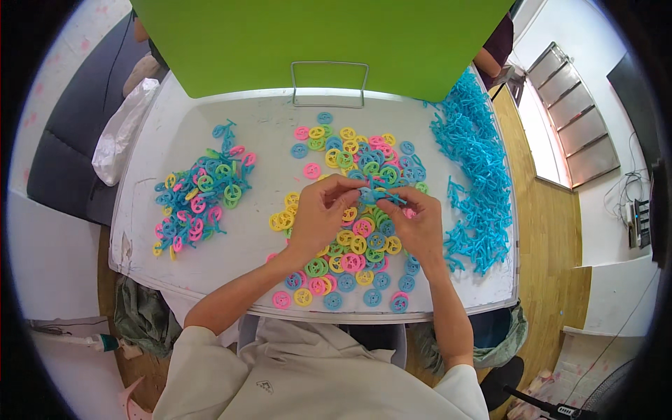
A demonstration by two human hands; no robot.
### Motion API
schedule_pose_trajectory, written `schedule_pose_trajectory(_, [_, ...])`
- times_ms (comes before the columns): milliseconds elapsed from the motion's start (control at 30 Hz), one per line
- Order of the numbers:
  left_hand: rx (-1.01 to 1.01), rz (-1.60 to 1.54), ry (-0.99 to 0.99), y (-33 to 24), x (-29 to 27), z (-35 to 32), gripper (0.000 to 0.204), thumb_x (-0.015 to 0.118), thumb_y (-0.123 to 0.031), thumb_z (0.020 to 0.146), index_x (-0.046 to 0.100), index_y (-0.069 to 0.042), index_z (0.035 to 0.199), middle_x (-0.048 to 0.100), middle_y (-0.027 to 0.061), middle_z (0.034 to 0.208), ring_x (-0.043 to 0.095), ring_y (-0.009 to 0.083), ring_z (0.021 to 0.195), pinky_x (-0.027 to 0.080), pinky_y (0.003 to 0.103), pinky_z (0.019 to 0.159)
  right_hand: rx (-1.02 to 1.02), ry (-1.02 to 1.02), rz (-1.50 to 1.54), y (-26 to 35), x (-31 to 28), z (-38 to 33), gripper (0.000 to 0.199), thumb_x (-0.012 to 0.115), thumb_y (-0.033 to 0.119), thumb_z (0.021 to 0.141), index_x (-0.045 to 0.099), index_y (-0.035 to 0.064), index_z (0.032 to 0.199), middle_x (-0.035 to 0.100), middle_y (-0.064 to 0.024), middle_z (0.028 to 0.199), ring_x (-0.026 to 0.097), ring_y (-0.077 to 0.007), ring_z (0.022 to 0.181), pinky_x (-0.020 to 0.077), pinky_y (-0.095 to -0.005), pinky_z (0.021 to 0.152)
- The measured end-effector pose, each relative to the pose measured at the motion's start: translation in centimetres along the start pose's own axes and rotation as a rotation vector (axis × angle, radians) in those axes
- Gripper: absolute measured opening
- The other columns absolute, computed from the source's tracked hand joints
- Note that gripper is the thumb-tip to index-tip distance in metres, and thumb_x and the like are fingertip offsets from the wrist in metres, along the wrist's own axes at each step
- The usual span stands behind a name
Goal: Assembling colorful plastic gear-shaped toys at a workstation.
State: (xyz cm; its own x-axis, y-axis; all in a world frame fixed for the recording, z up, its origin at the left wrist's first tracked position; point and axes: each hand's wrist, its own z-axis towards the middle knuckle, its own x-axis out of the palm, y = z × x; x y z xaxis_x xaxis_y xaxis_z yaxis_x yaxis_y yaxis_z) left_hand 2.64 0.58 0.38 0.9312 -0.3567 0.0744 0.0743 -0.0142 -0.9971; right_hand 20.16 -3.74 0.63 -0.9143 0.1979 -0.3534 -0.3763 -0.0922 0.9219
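Above the middle of the table my two hands meet, fingers pinched. My left hand [320,215] grips a small blue plastic wheel [366,196] between thumb and fingers. Against it, my right hand [417,225] pinches a blue branched plastic stick [389,194]; whether the two parts are joined is hard to see. Below and around my hands spreads a loose pile of spoked wheels [358,244] in pink, yellow, green and blue. A long heap of blue branched sticks [479,168] lies along the right side. On the left is a pile of sticks with wheels on them [203,189].
A green panel [322,42] stands along the far edge of the white table [245,269], with a metal wire frame [329,63] before it. Parts of other people show beyond both far corners. A white plastic bag [124,133] hangs at the left edge.
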Motion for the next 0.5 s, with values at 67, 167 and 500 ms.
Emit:
schedule_pose_trajectory(67, [0.018, 0.004, -0.045, 0.0, 0.3, -0.2, 0.019, 0.056, 0.000, 0.090, 0.065, 0.001, 0.107, 0.068, 0.0074, 0.093, 0.064, 0.0107, 0.085, 0.052, 0.024, 0.074, 0.039, -0.004, 0.004, -0.2, 0.2, -0.1, 0.018, 0.071, 0.003, 0.081, 0.067, -0.0026, 0.097, 0.065, -0.0014, 0.077, 0.055, -0.0050, 0.065, 0.0410, -0.0193, 0.056])
schedule_pose_trajectory(167, [0.051, -0.035, -0.060, 0.0, 0.7, -0.4, 0.018, 0.056, 0.000, 0.091, 0.064, 0.002, 0.107, 0.068, 0.0074, 0.093, 0.065, 0.0107, 0.084, 0.054, 0.024, 0.073, 0.114, 0.003, 0.172, 0.0, 0.1, -0.1, 0.017, 0.071, 0.007, 0.082, 0.067, -0.0022, 0.097, 0.065, -0.0016, 0.078, 0.056, -0.0052, 0.067, 0.0424, -0.0199, 0.058])
schedule_pose_trajectory(500, [0.196, 0.126, -0.127, 0.5, 1.1, -1.0, 0.019, 0.059, 0.004, 0.087, 0.067, 0.000, 0.104, 0.067, 0.0085, 0.091, 0.066, 0.0134, 0.081, 0.054, 0.025, 0.071, 0.278, 0.038, 0.507, -0.8, 0.7, -0.2, 0.015, 0.069, 0.013, 0.087, 0.067, 0.0001, 0.094, 0.067, -0.0034, 0.082, 0.061, -0.0094, 0.070, 0.0490, -0.0227, 0.066])
